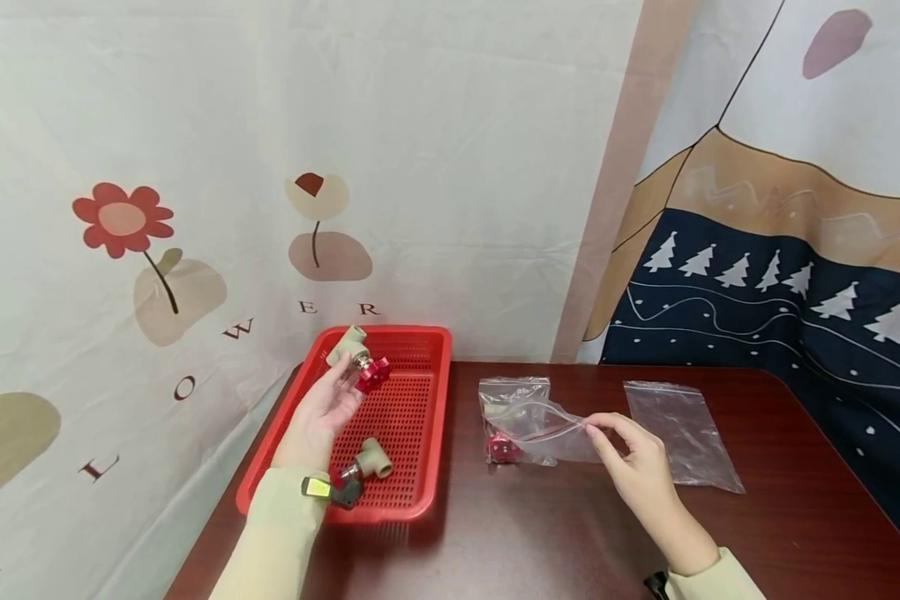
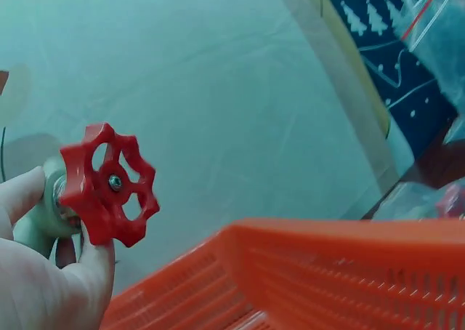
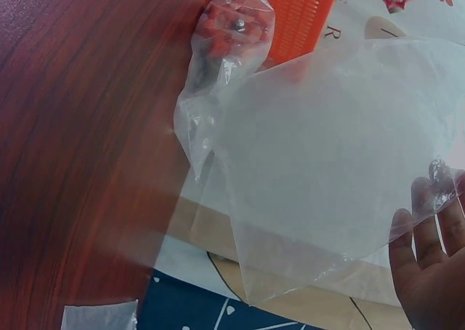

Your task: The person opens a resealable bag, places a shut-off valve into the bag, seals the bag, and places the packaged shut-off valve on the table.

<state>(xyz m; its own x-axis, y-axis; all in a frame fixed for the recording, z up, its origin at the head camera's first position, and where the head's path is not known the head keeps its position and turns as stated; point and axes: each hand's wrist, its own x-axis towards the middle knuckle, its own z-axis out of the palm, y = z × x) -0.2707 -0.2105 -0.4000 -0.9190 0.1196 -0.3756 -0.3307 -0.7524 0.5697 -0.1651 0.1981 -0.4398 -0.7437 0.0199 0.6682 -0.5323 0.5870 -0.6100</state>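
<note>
Table (image 1: 532, 533): 1 basket (image 1: 437, 417) | 3 valves (image 1: 375, 375), left hand (image 1: 324, 412) gripping one | 3 bags (image 1: 573, 447), right hand (image 1: 640, 467) pinching one

Looks like a makeshift tabletop work corner, hard to place more surely as home or workshop; has a dark-red wood-grained table (image 1: 495, 525) set close against cloth-like hangings (image 1: 457, 167) printed with a red flower (image 1: 122, 219) and white fir trees (image 1: 735, 272); reads as a work spot from a red plastic basket (image 1: 442, 400), pipe valves (image 1: 373, 458) and clear zip bags (image 1: 682, 437) gathered there.
</note>
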